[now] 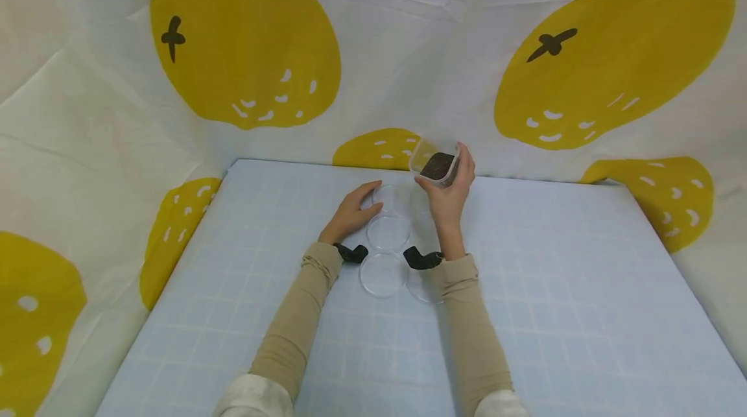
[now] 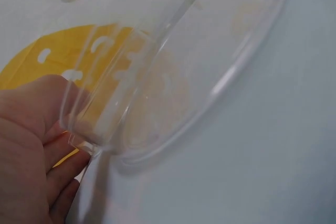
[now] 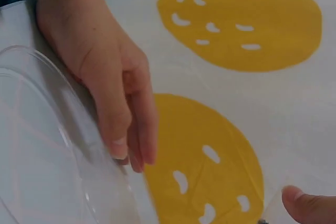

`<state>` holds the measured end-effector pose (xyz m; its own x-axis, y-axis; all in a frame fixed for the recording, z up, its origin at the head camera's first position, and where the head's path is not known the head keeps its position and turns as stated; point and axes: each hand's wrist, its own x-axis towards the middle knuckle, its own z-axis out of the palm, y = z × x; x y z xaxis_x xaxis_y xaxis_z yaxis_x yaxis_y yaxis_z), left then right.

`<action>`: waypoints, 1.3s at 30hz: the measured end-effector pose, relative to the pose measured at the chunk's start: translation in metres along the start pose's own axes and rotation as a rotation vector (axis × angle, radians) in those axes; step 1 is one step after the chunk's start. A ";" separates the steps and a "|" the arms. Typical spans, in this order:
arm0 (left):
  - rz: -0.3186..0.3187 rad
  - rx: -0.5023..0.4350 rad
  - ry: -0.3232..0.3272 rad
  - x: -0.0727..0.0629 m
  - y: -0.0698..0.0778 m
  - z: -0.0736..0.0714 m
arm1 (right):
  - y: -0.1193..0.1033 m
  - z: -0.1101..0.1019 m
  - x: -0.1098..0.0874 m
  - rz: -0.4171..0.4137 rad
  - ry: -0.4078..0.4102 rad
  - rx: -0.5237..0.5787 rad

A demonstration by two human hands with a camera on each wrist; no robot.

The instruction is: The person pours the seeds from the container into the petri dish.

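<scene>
My left hand [image 1: 354, 209] grips the side of a clear petri dish [image 1: 390, 198] near the table's far edge. The left wrist view shows thumb and fingers around the edge of this dish [image 2: 97, 98]. To its right, my right hand [image 1: 452, 196] holds up a clear plastic tub [image 1: 421, 156] with dark, soil-like grains [image 1: 438, 166] inside. The tub tilts to the left, its mouth facing up and toward the left hand. Only the right thumb [image 3: 310, 207] shows in the right wrist view, where the left hand [image 3: 100, 72] is beside a dish.
More clear petri dishes stand between the arms: one in the middle [image 1: 388, 233], one nearer [image 1: 383, 275], and another [image 1: 425, 287] partly under the right wrist. A pale blue checked cloth [image 1: 560, 313] covers the table. Behind hangs a white curtain [image 1: 403, 47] with yellow fruit prints.
</scene>
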<state>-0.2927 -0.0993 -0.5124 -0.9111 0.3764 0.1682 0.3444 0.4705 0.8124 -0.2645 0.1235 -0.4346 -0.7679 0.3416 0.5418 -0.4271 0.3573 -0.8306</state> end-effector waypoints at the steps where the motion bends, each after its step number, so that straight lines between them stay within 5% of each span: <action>1: -0.003 0.001 -0.002 0.000 0.000 0.000 | 0.001 0.001 -0.002 0.006 -0.006 -0.006; 11: -0.016 0.005 0.000 0.000 0.003 -0.001 | 0.009 0.010 -0.007 -0.090 -0.055 -0.120; 23: 0.005 -0.004 0.006 0.001 0.002 0.003 | 0.019 0.014 -0.013 -0.200 -0.082 -0.134; 39: 0.029 -0.013 0.009 0.000 0.002 0.001 | 0.023 0.017 -0.014 -0.258 -0.087 -0.182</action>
<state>-0.2921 -0.0972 -0.5113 -0.9030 0.3820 0.1966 0.3673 0.4491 0.8145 -0.2719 0.1122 -0.4632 -0.6869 0.1473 0.7117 -0.5261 0.5748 -0.6267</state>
